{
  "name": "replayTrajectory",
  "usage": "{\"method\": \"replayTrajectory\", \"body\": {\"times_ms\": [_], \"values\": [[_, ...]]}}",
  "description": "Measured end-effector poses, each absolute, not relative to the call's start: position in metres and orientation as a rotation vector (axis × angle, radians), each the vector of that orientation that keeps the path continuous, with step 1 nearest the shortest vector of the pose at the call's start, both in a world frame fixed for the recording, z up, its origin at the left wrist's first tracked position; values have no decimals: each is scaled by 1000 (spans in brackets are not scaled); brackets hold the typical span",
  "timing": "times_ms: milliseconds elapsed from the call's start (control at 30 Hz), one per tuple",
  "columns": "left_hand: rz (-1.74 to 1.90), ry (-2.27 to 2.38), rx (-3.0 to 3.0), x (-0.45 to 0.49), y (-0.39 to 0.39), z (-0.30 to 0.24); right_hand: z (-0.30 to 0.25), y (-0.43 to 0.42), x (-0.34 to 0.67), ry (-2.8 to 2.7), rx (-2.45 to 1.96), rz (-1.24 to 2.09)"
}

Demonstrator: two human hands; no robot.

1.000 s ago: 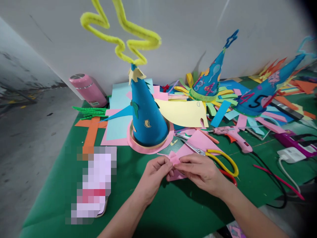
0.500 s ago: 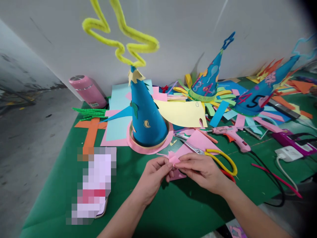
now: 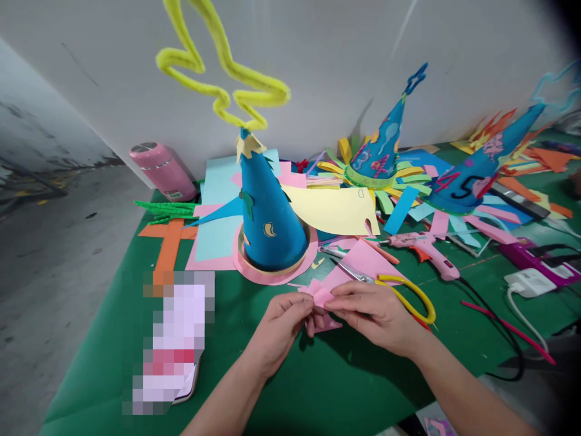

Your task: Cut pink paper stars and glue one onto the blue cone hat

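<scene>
Between my two hands is a small piece of pink paper (image 3: 321,295), bent and pinched at its edges. My left hand (image 3: 290,324) grips its left side between thumb and fingers. On the other side, the fingertips of my right hand (image 3: 374,312) close on the paper. Just beyond them lie a larger pink sheet (image 3: 363,263) and scissors with yellow handles (image 3: 422,301), partly behind my right hand. A blue paper cone hat (image 3: 273,224) with a pink brim stands behind, topped by a yellow pipe-cleaner shape (image 3: 254,88).
A pink glue gun (image 3: 429,251) with a black cord lies to the right, near a purple power strip (image 3: 538,260). Two more blue cone hats (image 3: 379,145) stand farther back among paper strips. A pink bottle (image 3: 163,171) and a blurred-out phone (image 3: 181,345) are at left.
The pink piece has shifted slightly between my fingers and shows more of its surface. My fingers have moved a little apart. The view has tilted slightly.
</scene>
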State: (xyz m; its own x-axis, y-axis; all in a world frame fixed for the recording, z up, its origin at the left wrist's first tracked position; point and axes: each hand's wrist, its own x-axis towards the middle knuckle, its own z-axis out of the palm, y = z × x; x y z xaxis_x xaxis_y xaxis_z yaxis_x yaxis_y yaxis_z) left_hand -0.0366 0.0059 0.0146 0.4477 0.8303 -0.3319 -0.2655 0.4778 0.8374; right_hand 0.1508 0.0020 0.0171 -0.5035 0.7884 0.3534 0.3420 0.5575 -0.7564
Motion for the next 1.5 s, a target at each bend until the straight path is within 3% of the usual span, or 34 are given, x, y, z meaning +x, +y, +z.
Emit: {"method": "replayTrajectory", "body": {"times_ms": [367,800,1500], "values": [[772,896,862,-36,4,8,19,1,147,-2071,-871,825],[928,1157,1160,-30,-1,18,12,-7,127,-1266,-1137,1439],[969,1225,1171,-29,-3,16,14,-3,101,-1001,-1132,1507]]}}
